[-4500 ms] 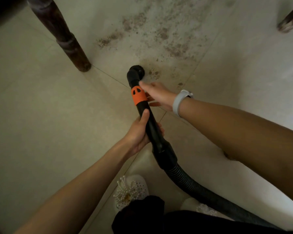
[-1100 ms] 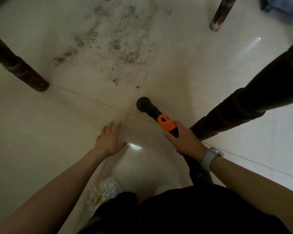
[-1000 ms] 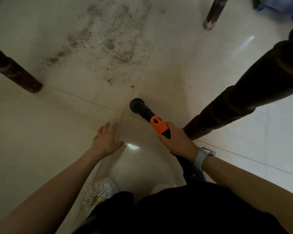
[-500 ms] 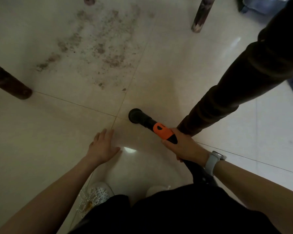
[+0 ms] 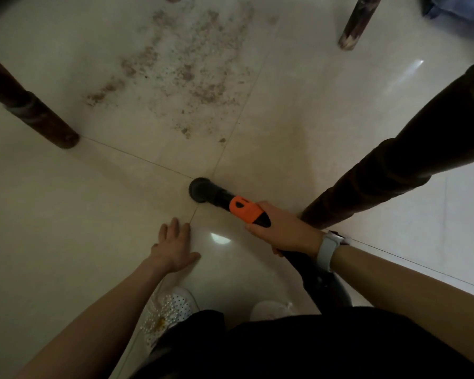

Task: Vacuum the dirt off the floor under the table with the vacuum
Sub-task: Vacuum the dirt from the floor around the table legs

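Brown dirt [image 5: 181, 69] is scattered over the pale tile floor between the table legs, at the upper middle. The black vacuum wand with an orange collar [image 5: 242, 208] lies low over the floor, its round nozzle [image 5: 200, 189] resting at the crossing of the tile joints, short of the dirt. My right hand [image 5: 283, 231] grips the wand just behind the orange collar, a grey watch on its wrist. My left hand [image 5: 173, 246] rests flat on the floor with straight fingers, left of the wand.
Dark wooden table legs stand at the left [image 5: 36, 113], the right [image 5: 389, 160] and the far upper right [image 5: 356, 23]. My white shoes [image 5: 170, 310] and dark clothing fill the bottom. The hose [image 5: 323, 285] runs back beside my right forearm. A blue object [image 5: 460, 6] sits at the top right corner.
My left hand has let go of the wand and now rests flat on the floor. The nozzle has pulled back from the dirt toward me, and in the last second it has barely shifted.
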### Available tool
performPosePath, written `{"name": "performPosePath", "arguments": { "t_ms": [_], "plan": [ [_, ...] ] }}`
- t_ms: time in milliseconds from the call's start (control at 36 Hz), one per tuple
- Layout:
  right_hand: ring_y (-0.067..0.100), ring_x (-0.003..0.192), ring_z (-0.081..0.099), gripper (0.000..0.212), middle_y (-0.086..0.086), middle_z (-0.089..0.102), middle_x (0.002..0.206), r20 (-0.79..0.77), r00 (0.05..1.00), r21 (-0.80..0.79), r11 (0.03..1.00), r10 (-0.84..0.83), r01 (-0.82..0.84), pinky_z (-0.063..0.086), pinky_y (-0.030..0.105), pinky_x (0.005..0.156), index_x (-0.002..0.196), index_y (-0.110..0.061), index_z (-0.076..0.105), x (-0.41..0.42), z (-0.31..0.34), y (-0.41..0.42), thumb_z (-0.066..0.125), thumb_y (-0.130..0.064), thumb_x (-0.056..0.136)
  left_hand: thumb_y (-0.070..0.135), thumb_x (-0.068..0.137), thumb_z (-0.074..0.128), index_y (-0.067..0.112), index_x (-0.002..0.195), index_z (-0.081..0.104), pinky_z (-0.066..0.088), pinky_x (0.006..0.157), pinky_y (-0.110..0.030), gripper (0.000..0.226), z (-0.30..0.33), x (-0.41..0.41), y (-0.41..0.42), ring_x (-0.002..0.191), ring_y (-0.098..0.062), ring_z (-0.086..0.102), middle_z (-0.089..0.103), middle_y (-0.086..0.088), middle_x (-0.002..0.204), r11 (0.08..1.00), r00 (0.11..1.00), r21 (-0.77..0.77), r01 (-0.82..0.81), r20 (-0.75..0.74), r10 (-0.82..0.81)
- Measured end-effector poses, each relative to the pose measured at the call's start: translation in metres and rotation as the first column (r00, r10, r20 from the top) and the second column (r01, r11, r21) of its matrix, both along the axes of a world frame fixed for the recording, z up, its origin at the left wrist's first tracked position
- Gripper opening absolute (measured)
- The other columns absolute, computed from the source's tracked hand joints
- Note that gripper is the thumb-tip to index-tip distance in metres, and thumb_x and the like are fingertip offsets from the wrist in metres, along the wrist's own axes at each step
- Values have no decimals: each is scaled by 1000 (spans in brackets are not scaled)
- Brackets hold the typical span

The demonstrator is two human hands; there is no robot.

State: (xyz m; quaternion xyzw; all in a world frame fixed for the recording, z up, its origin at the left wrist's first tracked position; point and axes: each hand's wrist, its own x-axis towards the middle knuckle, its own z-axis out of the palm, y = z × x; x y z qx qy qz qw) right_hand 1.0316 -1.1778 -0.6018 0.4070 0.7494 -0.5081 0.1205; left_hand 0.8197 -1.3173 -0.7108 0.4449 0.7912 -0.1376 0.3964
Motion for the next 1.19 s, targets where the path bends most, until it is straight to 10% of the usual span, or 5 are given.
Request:
{"name": "performPosePath", "arguments": {
  "t_ms": [750,1000,1194],
  "plan": [
    [18,51,51,31,6,52,76,-110,809,-22,815,-578,579,50,30,50,116,-11,45,-53,-14,48,52,-32,95,49,87,59,25,151,3,19,113,-57,88,-8,-36,6,145,-36,-8,-13,-8,159,990,993,131,-57,-99,70],
    [17,49,53,25,5,53,73,-88,950,-84,953,-300,293,47,26,44,111,-15,44,-81,-13,39,52,-33,96,48,83,64,26,150,2,20,113,-54,93,-12,-44,7,145,-34,-8,-11,-8,158,987,989,157,-8,-142,31],
    [18,47,51,23,5,51,71,-118,856,50,858,-503,511,48,29,46,105,-14,42,-90,-17,61,53,-32,95,51,82,65,26,150,2,23,112,-55,96,-9,-55,0,145,-34,-7,-12,-7,159,985,982,145,-89,-151,111]
  ]
}}
